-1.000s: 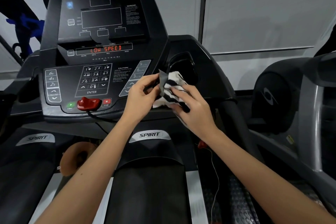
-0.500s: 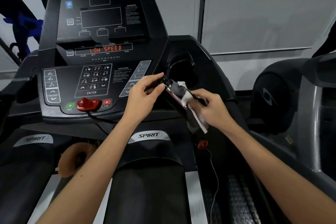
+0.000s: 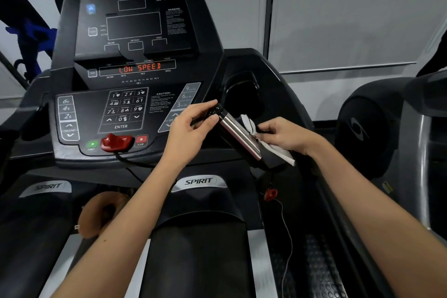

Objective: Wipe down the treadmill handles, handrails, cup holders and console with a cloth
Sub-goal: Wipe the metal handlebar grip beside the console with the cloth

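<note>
The black treadmill console stands rear left, with the dark oval cup holder just right of its keypad. In front of the cup holder slants the silver metal handle. The left hand holds its upper end, and the right hand holds the white cloth against its right side. The red safety key lies on the console's front edge.

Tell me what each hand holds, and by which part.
Left hand pinches the handle by its black top end. Right hand grips the cloth, bunched against the handle's lower part.
</note>
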